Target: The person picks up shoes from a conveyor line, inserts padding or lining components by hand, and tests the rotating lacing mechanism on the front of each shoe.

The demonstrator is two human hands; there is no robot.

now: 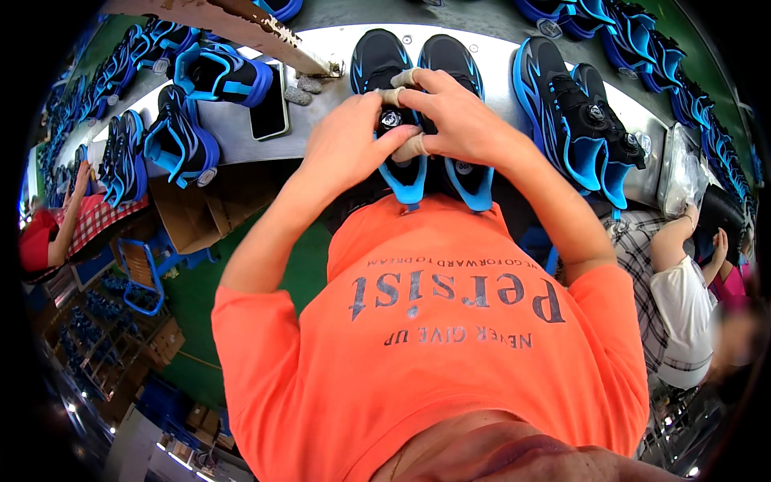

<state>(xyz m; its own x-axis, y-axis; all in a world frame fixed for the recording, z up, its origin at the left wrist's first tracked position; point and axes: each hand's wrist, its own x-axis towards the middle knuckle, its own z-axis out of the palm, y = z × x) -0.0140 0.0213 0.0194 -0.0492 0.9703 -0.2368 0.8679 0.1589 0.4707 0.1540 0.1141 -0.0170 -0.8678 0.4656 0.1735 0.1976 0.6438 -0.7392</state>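
Note:
Two black-and-blue sneakers stand side by side before me, toes pointing away. Over the left sneaker [376, 60] both hands meet at its round lacing dial [390, 119]. My left hand [344, 136] is closed on the upper from the left, thumb just below the dial. From the right, my right hand [462, 116] curls its fingers at the same spot, beige covers on its fingertips. It also crosses above the right sneaker [448, 58], whose middle it partly hides. What the fingertips press on is partly hidden.
A phone [269, 104] and grey finger covers [299, 95] lie left on the metal table [325, 40], near a rusty post [265, 28]. More sneakers [562, 112] stand right. Co-workers sit at both sides, one in a white sleeve [683, 297]. A cardboard box [189, 213] is below left.

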